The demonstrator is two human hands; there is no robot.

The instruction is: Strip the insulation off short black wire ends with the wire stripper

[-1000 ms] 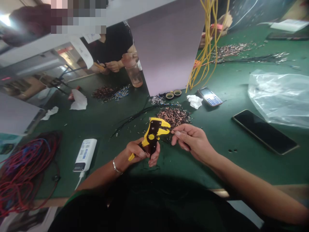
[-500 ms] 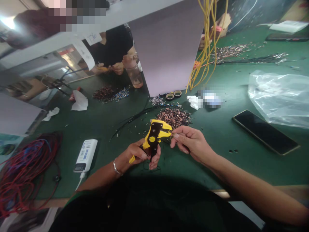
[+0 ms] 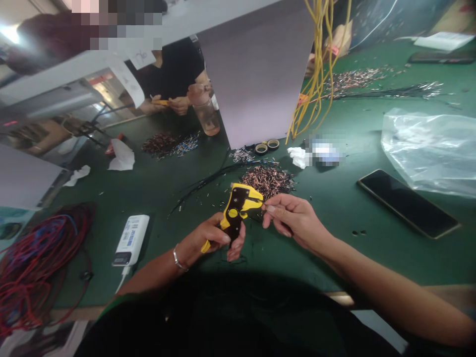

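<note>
My left hand (image 3: pixel 217 235) is wrapped round the handles of a yellow and black wire stripper (image 3: pixel 238 208), whose jaws point to the right. At the jaw tips, the thumb and fingers of my right hand (image 3: pixel 286 214) are pinched together on something too small to make out. Just behind the tool lies a heap of short copper-ended wire pieces (image 3: pixel 268 181) on the green table (image 3: pixel 320 267). A bundle of black wires (image 3: pixel 208 181) stretches to the left of the heap.
A power bank (image 3: pixel 132 238) and coiled red wires (image 3: pixel 40 263) lie left. On the right are a phone (image 3: pixel 409 203) and a plastic bag (image 3: pixel 427 148). Tape rolls (image 3: pixel 261 148) sit before an upright panel (image 3: pixel 260 79); yellow wires (image 3: pixel 320 74) hang beside it. Other people's hands work beyond.
The stripper's handles have been squeezed closer together in my left hand, and its jaws look more closed. My right hand stays almost in place at the jaw tips.
</note>
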